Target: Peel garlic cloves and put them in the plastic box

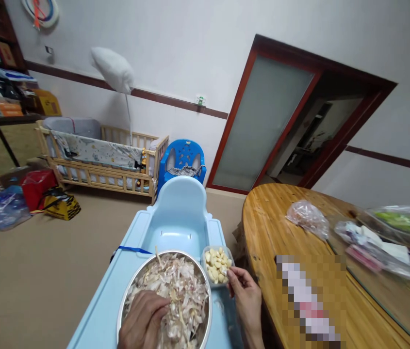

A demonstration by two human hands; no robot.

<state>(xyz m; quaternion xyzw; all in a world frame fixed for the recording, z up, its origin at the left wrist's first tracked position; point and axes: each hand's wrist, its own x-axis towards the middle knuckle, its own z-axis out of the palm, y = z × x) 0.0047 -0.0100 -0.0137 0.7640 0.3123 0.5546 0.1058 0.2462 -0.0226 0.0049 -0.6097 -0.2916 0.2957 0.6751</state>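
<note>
A round metal bowl (209,310) heaped with papery garlic skins (181,286) sits on the light blue tray of a child's high chair (179,196). My left hand (144,317) is over the near left part of the bowl, its fingers closed together among the skins; whatever they pinch is hidden. Beside the bowl on the right stands a small clear plastic box (205,252) with peeled garlic cloves (217,261) in it. At the box's right edge, my right hand (244,291) holds a pale garlic clove between thumb and fingertips.
To the right is a wooden table (263,228) with a clear plastic bag (307,219), other packets and a covered dish of greens (404,223). Behind the high chair are a blue child's chair (185,150) and a wooden crib (106,179). Bags (61,203) lie on the floor at left.
</note>
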